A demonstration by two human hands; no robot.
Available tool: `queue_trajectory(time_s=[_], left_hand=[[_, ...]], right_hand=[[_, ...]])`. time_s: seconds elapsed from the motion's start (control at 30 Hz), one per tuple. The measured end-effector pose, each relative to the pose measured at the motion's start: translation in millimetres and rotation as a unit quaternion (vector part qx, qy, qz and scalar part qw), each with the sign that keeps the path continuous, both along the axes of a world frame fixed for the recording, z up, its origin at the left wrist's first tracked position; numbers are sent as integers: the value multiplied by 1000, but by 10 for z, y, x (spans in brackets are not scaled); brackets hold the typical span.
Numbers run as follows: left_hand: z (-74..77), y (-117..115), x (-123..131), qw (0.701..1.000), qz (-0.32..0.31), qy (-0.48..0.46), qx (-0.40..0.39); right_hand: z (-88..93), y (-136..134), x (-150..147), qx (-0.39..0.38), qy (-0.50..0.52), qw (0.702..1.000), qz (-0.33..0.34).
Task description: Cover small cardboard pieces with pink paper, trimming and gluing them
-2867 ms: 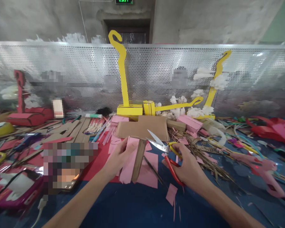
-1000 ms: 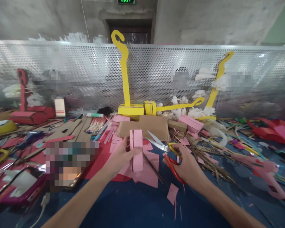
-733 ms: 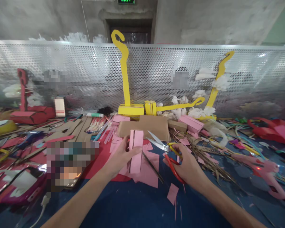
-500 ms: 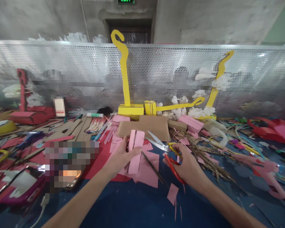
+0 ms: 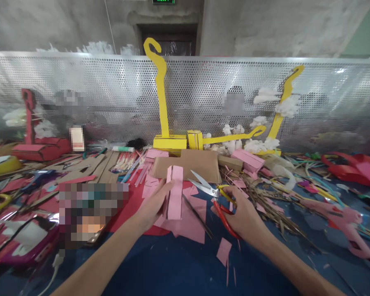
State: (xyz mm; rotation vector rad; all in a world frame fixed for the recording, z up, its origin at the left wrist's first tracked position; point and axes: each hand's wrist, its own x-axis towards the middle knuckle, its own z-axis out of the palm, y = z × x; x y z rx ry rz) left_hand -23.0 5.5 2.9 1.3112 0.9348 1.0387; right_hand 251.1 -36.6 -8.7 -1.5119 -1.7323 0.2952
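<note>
My left hand (image 5: 154, 203) is closed around a narrow pink paper-covered cardboard piece (image 5: 174, 193) and holds it upright just above the table. My right hand (image 5: 239, 213) grips scissors (image 5: 214, 195) with red and yellow handles, their blades slightly apart and pointing left toward the pink piece, a short gap from it. Loose pink paper sheets (image 5: 191, 222) lie on the blue table below both hands.
A brown cardboard sheet (image 5: 188, 164) lies just behind the hands. Yellow cardboard hook figures (image 5: 162, 94) and white tufts stand before a perforated metal screen (image 5: 80, 90). Dry straw (image 5: 265, 201), a pink glue gun (image 5: 347, 224) and red paper clutter the right; scraps and a red box (image 5: 38, 150) fill the left.
My left hand has turned the piece from its brown cardboard edge to its pink face and tilted it a little. My right hand with the scissors has barely moved.
</note>
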Motion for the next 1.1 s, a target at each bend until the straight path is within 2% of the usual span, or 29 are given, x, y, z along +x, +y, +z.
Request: queue_trajectory(time_s=[0.1, 0.17, 0.27, 0.4, 0.53, 0.93, 1.0, 1.1], left_hand=[[104, -4, 44, 989, 10, -68, -128], [169, -15, 69, 982, 12, -109, -153], [214, -29, 80, 975, 1, -159, -158], [183, -33, 44, 971, -34, -167, -166], [147, -26, 20, 973, -24, -149, -174], [181, -80, 50, 966, -22, -161, -200], [177, -62, 50, 962, -16, -181, -203], [200, -25, 46, 945, -11, -262, -198]], right_hand=[[9, -5, -4, 0, -2, 1000, -2], [12, -7, -7, -4, -3, 1000, -3], [9, -7, -12, -11, 0, 1000, -7], [-5, -10, -23, -14, 8, 1000, 1], [-24, -20, -40, -3, 5, 1000, 16], [-47, -7, -5, -12, -60, 997, 46], [-38, -7, -8, -13, -59, 998, 36], [-18, -15, -10, -19, -52, 998, 19]])
